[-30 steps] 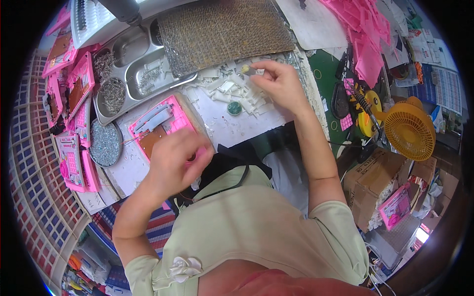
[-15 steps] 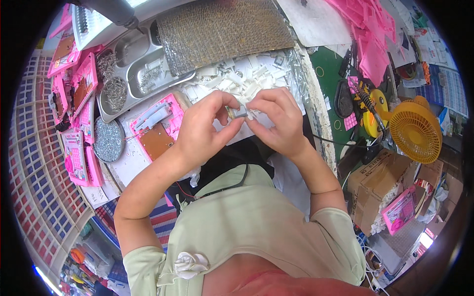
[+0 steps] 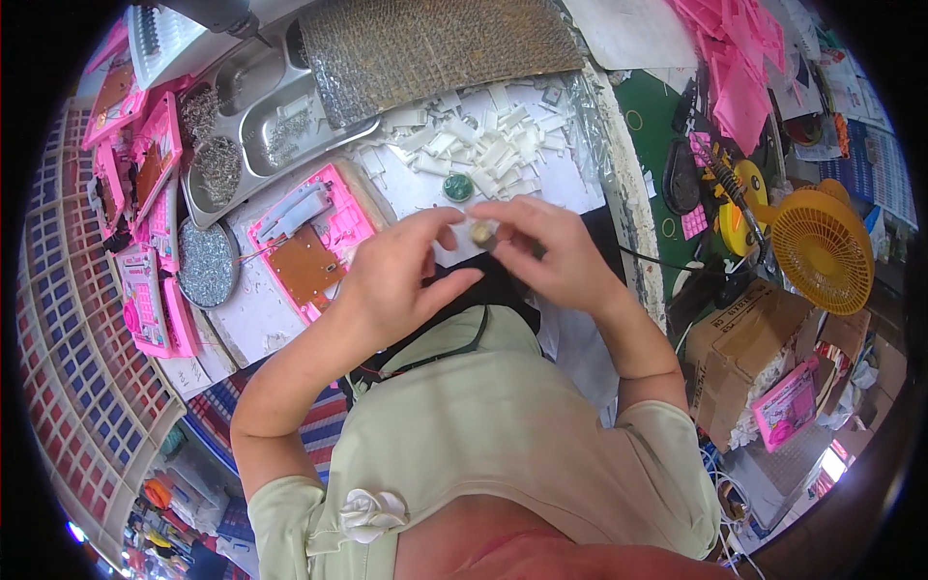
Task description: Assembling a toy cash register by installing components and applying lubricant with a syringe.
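Note:
Between the thumb and fingers of my right hand (image 3: 549, 249) is a small round part (image 3: 481, 233) with a brownish-yellow middle; its exact kind is too blurred to tell. My left hand (image 3: 398, 269) is just beside it, thumb and fingers apart, with nothing between them. A small round green piece (image 3: 457, 188) lies on the white work surface just beyond my hands. Farther off is a loose heap of white plastic parts (image 3: 493, 145). To the left of my left hand rests a pink plastic casing (image 3: 343, 217) with a brown board and a grey part in it.
A metal compartment tray (image 3: 253, 179) holds small metal parts at the far left, below a dark tool tip (image 3: 246, 29). A textured brown sheet (image 3: 440, 53) overlaps it. Pink casings (image 3: 145, 309) are stacked left. On the right stand a yellow fan (image 3: 822, 246) and a cardboard box (image 3: 739, 353).
My hands have drawn apart. My left hand has let go of the small part, which stays in my right hand. The green piece on the surface now shows.

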A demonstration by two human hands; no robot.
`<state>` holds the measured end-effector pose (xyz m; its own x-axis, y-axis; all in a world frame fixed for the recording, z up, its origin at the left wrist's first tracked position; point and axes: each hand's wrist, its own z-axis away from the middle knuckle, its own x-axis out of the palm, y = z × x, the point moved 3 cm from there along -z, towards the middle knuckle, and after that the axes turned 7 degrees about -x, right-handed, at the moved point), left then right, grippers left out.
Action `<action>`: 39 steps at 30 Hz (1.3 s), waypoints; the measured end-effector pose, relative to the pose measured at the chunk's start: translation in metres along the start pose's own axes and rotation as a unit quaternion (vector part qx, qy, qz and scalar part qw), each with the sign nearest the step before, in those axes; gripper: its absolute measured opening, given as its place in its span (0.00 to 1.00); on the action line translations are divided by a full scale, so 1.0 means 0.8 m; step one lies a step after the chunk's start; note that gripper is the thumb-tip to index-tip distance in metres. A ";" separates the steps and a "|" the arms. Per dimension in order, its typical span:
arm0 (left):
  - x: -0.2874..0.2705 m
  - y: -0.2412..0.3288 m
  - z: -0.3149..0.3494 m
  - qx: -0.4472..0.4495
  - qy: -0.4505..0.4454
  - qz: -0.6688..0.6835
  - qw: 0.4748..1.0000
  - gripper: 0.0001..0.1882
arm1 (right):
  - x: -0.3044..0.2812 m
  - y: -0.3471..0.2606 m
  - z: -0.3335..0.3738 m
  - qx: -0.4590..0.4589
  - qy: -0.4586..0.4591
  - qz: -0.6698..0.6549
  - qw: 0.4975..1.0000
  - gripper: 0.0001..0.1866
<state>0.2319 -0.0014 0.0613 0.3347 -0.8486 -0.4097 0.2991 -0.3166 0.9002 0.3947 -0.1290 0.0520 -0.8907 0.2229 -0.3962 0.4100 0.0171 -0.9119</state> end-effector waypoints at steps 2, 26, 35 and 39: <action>-0.018 -0.005 0.017 -0.019 0.038 0.018 0.999 0.24 | -0.003 0.030 0.006 0.078 0.026 -0.110 0.990 0.21; -0.077 -0.037 0.088 -0.042 0.156 -0.015 0.987 0.15 | 0.029 0.044 -0.047 0.054 0.052 0.202 0.976 0.19; -0.192 -0.076 -0.003 -0.063 0.240 -0.210 0.946 0.08 | 0.025 0.050 -0.033 0.144 0.113 -0.030 0.983 0.20; -0.199 -0.114 -0.074 -0.036 0.159 -0.401 0.902 0.09 | 0.024 0.055 -0.033 0.132 0.124 -0.026 0.983 0.21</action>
<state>0.2043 0.1874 0.0357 0.2206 -0.1917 -0.9563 0.6127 -0.7357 0.2888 0.4009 -0.0986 0.0075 -0.8208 0.4594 -0.3395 0.2706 -0.2107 -0.9393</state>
